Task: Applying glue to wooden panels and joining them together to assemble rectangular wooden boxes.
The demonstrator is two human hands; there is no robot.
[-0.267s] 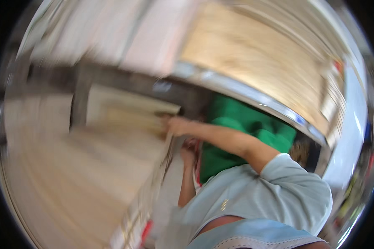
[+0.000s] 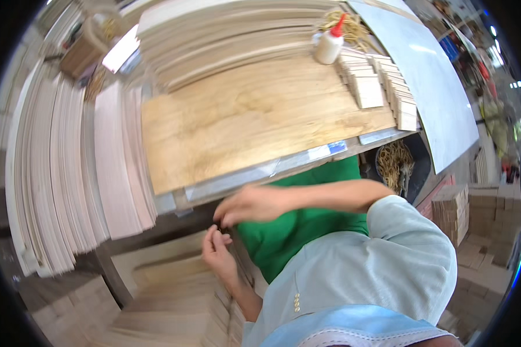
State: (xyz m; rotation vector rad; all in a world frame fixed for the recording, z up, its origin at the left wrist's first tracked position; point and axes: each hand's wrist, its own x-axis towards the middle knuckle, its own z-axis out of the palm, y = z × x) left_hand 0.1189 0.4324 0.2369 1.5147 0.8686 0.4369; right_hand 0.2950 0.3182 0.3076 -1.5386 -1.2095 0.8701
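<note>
My table (image 2: pixel 237 127), with a pale wooden top and a shiny strip (image 2: pixel 243 182) along its near edge, stands in a crowded workroom. Long planks (image 2: pixel 231 40) are stacked along its far edge; upright bundles, one of pale wood (image 2: pixel 52 168) and one pinkish (image 2: pixel 118 162), line its left edge. Near the far right corner stands a white bottle (image 2: pixel 328 51) with a red tip, tan bands (image 2: pixel 362 34) heaped behind it. Two rows of small wooden pieces (image 2: pixel 367 89) follow the right edge, with a grey sheet (image 2: pixel 446 87) beyond. Below the near right corner, a dark tub (image 2: pixel 424 162) contains more bands; stacked blocks (image 2: pixel 451 214) lie farther right. My left hand (image 2: pixel 218 251), fingers partly curled, and my blurred right hand (image 2: pixel 249 206), fingers bent, nearly meet just off the near edge, toward the near left corner; I cannot tell whether they hold anything. The lower boards (image 2: pixel 168 312), blurred, lie below my left hand. My right forearm covers part of the green cloth (image 2: pixel 307 231) over my lap
</note>
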